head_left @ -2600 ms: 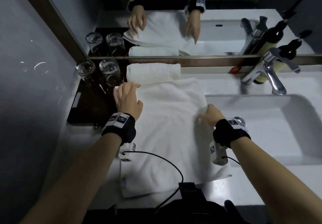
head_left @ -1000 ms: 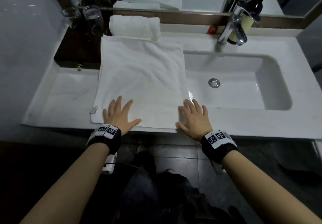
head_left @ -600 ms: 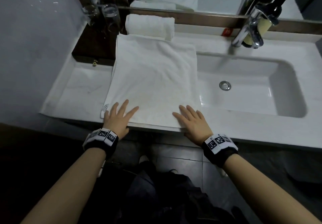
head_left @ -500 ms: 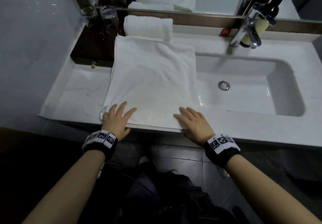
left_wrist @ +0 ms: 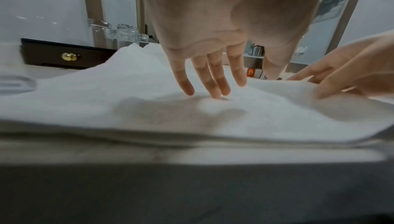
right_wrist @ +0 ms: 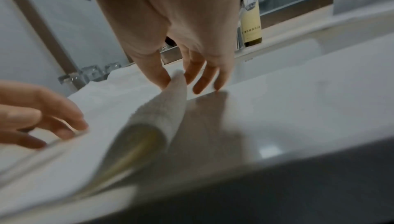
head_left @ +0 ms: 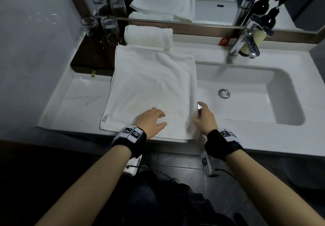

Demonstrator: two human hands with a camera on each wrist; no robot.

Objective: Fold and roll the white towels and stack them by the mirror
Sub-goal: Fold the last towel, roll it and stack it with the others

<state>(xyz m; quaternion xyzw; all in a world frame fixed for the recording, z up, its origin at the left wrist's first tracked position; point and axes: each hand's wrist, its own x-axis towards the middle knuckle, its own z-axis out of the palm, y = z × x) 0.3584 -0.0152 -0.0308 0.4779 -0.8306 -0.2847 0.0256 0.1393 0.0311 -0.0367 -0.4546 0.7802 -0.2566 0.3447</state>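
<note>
A folded white towel (head_left: 151, 88) lies flat on the white counter (head_left: 79, 99), left of the sink. One rolled white towel (head_left: 148, 36) sits behind it, against the mirror frame. My left hand (head_left: 157, 120) rests on the flat towel near the middle of its front edge; its straight fingers (left_wrist: 213, 91) press into the cloth. At the towel's right edge, my right hand (head_left: 199, 114) pinches the cloth between thumb and forefinger (right_wrist: 164, 77). That edge of the towel (right_wrist: 170, 103) is lifted and curls over.
Two glasses (head_left: 100, 25) stand on a dark wooden box (head_left: 88, 58) at the back left. The sink basin (head_left: 249, 92) lies right of the towel, with a chrome faucet (head_left: 246, 41), a dark bottle (head_left: 258, 33) and a small red item (head_left: 224, 41) behind it.
Both hands lay flat at the towel's front corners. The left hand has slid right to the middle of the front edge; the right hand has taken hold of the right edge and raised it.
</note>
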